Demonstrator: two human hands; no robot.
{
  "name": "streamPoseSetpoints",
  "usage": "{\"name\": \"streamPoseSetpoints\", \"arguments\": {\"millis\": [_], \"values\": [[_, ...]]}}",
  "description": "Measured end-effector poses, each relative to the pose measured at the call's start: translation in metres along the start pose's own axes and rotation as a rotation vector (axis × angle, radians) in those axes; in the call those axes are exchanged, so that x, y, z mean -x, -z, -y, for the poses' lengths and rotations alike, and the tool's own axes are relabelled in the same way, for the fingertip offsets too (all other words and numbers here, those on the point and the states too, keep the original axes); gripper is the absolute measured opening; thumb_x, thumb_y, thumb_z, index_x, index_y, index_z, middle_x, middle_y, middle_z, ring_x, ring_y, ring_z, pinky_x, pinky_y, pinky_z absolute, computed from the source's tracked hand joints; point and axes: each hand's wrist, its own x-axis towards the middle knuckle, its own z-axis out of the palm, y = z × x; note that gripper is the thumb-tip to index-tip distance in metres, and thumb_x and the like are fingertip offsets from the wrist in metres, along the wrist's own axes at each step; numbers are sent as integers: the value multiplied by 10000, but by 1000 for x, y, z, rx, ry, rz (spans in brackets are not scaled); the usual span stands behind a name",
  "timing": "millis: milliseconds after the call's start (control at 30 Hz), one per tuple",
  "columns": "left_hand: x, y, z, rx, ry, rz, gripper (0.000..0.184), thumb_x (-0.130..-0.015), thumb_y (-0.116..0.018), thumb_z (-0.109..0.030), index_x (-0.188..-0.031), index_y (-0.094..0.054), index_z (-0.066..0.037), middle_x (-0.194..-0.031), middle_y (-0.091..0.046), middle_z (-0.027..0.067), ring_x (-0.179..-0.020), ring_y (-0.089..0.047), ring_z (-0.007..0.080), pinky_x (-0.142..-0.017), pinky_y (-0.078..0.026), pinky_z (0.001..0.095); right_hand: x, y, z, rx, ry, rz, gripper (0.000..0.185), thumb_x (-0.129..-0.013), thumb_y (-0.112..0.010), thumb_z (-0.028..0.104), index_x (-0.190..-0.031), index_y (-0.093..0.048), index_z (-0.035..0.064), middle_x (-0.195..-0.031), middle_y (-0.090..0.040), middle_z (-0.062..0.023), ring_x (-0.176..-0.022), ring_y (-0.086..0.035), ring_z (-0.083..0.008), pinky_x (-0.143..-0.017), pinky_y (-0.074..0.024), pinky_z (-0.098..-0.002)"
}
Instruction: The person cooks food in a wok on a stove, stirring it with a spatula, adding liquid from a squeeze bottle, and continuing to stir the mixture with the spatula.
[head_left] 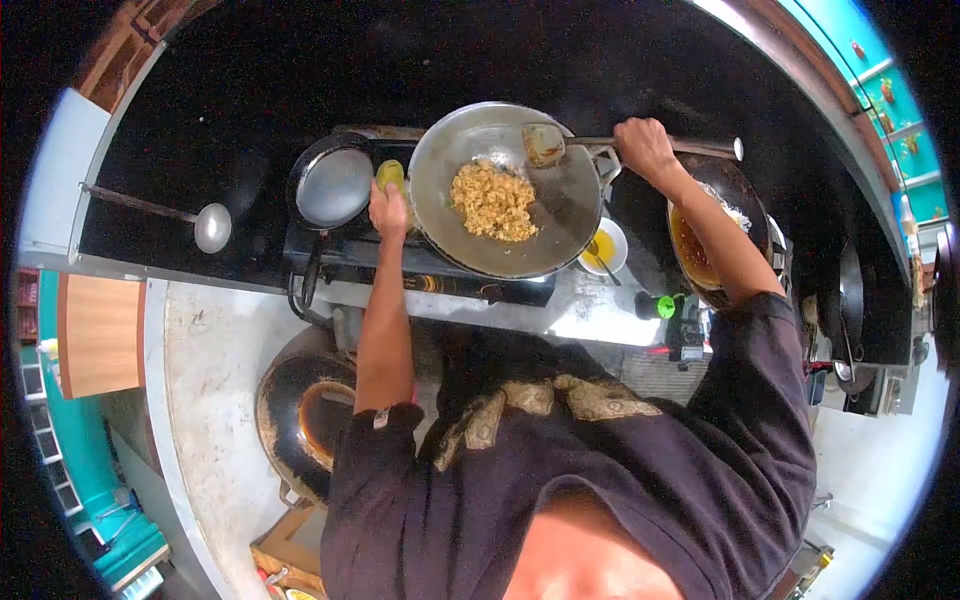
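A large metal wok (440,228) stands on the stove, with a heap of yellow-brown food (494,201) in it. At the wok's left edge, my left hand (389,208) is closed on a yellow-green cloth (391,175), against the wok's side. My right hand (645,146) is wrapped round the long handle of a spatula (545,145), whose blade is over the upper right part of the wok, apart from the food. Below my right hand, a white bowl (617,236) holds yellow liquid and a spoon.
Left of the wok is a small black pan (335,187); farther left lies a ladle (212,228). A pan with brown liquid (692,250) stands under my right forearm. A green-topped item (664,307) is near the counter's front edge. Another large wok (280,410) sits low at the left.
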Motion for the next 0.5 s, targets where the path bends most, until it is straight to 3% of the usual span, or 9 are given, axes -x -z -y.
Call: {"name": "streamPoseSetpoints", "arguments": {"millis": [167,267,300,500], "values": [[1,2,-7,-15,-37,-23,446,-812,-432,-269,-1204,-428,-54,-1089,-530,222,-1006,-487,393,-862,-365,438,-35,-35,20,-123,82,77,161,-689,-560,191,-621,-615,56,-672,-616,-150,-643,-621,-288,-589,-494,-400],[-4,2,-8,70,-58,23,420,-811,-432,-273,-1168,-450,-52,-1062,-541,218,-980,-497,392,-848,-369,442,-42,-19,17,-106,249,35,173,-693,-556,198,-612,-619,59,-653,-613,-149,-632,-621,-286,-585,-500,-389],[-2,3,-6,110,-63,56,414,-810,-431,-276,-1155,-457,-50,-1054,-545,216,-972,-501,391,-844,-370,443,-43,-26,9,-128,281,-89,170,-698,-548,185,-594,-614,68,-632,-607,-147,-610,-617,-283,-563,-497,-380],[-4,-2,3,38,2,-25,396,-806,-423,-285,-1117,-480,-45,-1026,-555,205,-951,-512,383,-830,-377,437,-40,26,-25,56,273,24,134,-711,-560,185,-667,-620,73,-712,-627,-133,-662,-625,-272,-570,-495,-372]]}}
